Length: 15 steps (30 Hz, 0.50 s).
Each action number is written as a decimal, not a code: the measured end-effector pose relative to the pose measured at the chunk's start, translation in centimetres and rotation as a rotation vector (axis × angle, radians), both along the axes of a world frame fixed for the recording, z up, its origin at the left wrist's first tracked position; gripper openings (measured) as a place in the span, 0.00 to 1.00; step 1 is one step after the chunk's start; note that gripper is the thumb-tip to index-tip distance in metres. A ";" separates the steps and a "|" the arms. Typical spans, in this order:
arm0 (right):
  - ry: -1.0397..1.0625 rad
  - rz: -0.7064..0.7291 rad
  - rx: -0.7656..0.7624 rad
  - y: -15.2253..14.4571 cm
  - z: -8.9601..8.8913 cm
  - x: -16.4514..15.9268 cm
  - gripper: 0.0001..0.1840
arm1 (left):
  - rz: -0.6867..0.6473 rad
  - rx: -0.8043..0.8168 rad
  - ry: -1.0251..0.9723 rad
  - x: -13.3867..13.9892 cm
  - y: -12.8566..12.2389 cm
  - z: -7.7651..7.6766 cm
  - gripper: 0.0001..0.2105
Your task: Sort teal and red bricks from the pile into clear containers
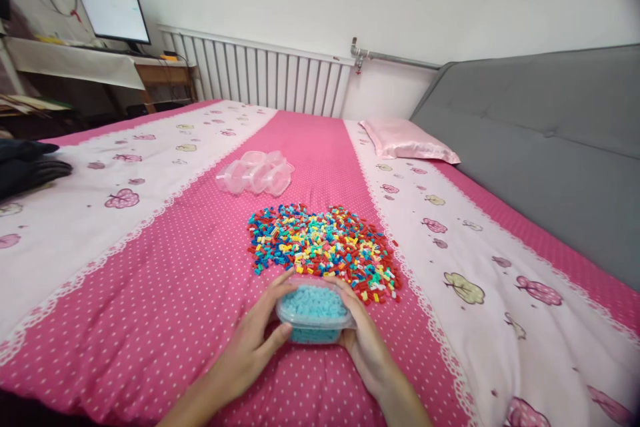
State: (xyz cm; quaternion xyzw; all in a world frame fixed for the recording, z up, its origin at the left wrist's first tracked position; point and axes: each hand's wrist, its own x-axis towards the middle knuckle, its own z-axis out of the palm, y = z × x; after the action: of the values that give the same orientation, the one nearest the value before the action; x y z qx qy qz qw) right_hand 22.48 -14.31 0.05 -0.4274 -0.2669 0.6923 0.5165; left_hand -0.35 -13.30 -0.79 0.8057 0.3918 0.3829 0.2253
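Note:
A clear plastic container (pixel 315 333) full of light blue small bricks sits between my hands at the near side of the bed. My left hand (pixel 263 323) grips its left side, with the thumb at the front and fingers along the far rim. Around the right side curls my right hand (pixel 357 320); part of its thumb is hidden by the container. Just beyond lies a wide heap of small toy bricks (pixel 325 240) in red, blue, yellow, white, green and other colours, loose on the bedspread.
Several clear plastic containers or lids (pixel 257 172) lie grouped beyond the heap, to the left. The pink bedspread (pixel 190 293) covers the bed. A pink pillow (pixel 407 141) rests by the grey headboard (pixel 545 127). Dark clothing (pixel 30 167) is at the left edge; a radiator (pixel 265 70) stands behind.

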 end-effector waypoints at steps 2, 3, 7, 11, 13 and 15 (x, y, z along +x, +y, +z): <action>0.002 0.004 -0.009 0.1 0.1 0.0 0.33 | 0.028 0.153 0.114 -0.5 0.2 1.0 0.20; -0.002 0.005 -0.011 0.2 0.1 0.0 0.33 | 0.043 0.247 0.156 -0.7 0.4 1.5 0.19; 0.002 0.018 -0.017 0.4 -0.2 0.1 0.32 | 0.048 0.570 0.170 -1.0 0.6 2.9 0.11; 0.014 0.028 -0.010 0.5 -0.3 0.1 0.31 | 0.015 0.632 0.093 -0.4 0.6 3.2 0.09; 0.002 0.026 -0.016 0.4 -0.2 0.1 0.31 | 0.007 0.636 0.091 -0.2 0.5 3.3 0.09; -0.012 0.025 -0.027 0.3 0.0 0.0 0.32 | 0.002 0.636 0.099 -0.1 0.5 3.3 0.10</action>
State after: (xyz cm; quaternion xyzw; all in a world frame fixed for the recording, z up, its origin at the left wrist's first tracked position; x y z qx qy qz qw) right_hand 22.51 -13.98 0.04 -0.4350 -0.2659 0.6999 0.5002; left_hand -0.45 -12.82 2.50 0.8529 0.2638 0.4468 -0.0576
